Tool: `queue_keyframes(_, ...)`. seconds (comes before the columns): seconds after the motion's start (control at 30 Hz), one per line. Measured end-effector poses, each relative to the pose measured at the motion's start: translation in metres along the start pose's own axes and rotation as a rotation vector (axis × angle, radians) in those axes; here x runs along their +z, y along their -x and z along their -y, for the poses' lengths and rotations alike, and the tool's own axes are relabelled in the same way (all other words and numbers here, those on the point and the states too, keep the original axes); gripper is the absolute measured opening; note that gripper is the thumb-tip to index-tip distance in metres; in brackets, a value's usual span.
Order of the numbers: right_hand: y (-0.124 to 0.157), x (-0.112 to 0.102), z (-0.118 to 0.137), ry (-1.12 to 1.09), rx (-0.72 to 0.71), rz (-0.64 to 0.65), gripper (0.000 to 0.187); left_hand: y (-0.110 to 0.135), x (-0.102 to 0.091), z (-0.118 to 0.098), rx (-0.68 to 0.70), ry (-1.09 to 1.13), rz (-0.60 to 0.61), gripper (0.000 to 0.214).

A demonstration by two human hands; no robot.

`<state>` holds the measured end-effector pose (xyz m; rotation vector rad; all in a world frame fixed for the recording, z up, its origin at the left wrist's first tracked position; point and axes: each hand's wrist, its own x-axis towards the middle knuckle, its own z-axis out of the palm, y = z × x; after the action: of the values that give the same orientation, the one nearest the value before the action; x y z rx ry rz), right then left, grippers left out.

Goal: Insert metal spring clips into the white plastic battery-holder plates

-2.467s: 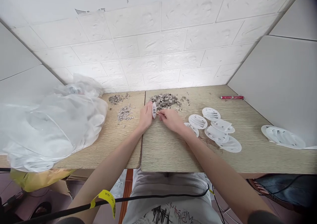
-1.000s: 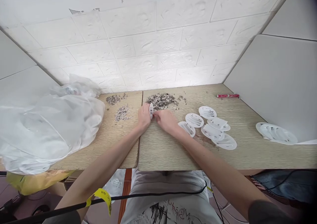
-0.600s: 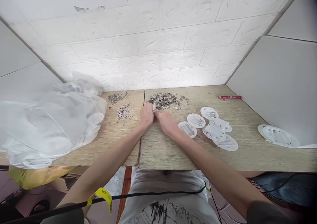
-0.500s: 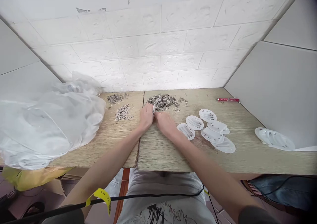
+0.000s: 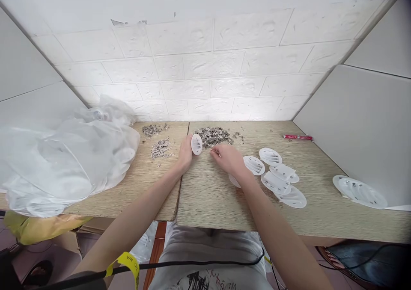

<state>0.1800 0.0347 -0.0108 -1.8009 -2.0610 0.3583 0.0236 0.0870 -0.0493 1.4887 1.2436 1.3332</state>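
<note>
My left hand [image 5: 185, 154] is closed round the edge of a white oval plastic cover [image 5: 197, 144], its slotted face turned to the right. To the right of it, my right hand [image 5: 228, 158] is held in a pinch just in front of a pile of small metal pieces [image 5: 212, 136]. Whatever sits between those fingertips is too small to make out. Several more white oval plastic covers [image 5: 270, 156] lie by my right forearm, some overlapping; one is partly hidden under the wrist.
Two smaller heaps of metal bits [image 5: 160, 149] lie on the left board. A big clear plastic bag [image 5: 64, 166] fills the left side. Red batteries [image 5: 297, 137] and stacked covers [image 5: 361, 191] lie by the right partition. A cable [image 5: 180, 264] crosses my lap.
My hands have come apart; the right has moved right, off the cover. The cover in my left hand has turned to show its face. The view has tilted slightly up.
</note>
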Motion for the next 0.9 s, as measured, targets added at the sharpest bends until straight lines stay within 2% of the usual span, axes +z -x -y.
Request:
queue_keyframes(0.1,-0.003,-0.001,-0.001,-0.19,0.06,-0.082,0.033,0.002,0.0,-0.005,-0.043,0.144,0.022,0.045)
queue_keyframes(0.23,-0.006,0.003,-0.001,-0.524,0.04,-0.116,0.031,0.01,0.002,-0.017,-0.108,0.337,0.227,0.038)
queue_keyframes(0.3,-0.007,0.006,-0.002,-0.59,0.048,-0.153,0.025,0.013,0.002,-0.021,-0.111,0.404,0.304,0.034)
queue_keyframes(0.43,-0.007,0.006,-0.004,-0.657,0.086,-0.208,0.023,0.013,0.0,-0.023,-0.105,0.431,0.32,0.042)
queue_keyframes(0.53,-0.006,0.006,-0.002,-0.582,0.015,-0.314,0.02,0.012,-0.001,-0.021,-0.047,0.334,0.302,0.042)
queue_keyframes(0.63,-0.003,0.008,0.003,-0.402,-0.138,-0.415,0.017,0.014,-0.001,-0.019,0.08,0.221,0.221,0.037)
queue_keyframes(0.77,0.001,0.013,0.008,-0.227,-0.295,-0.436,0.026,0.016,-0.003,-0.017,0.255,0.098,0.115,0.023)
queue_keyframes(0.9,0.004,0.014,0.01,-0.138,-0.304,-0.416,0.033,0.016,-0.007,-0.017,0.399,-0.047,0.094,0.013)
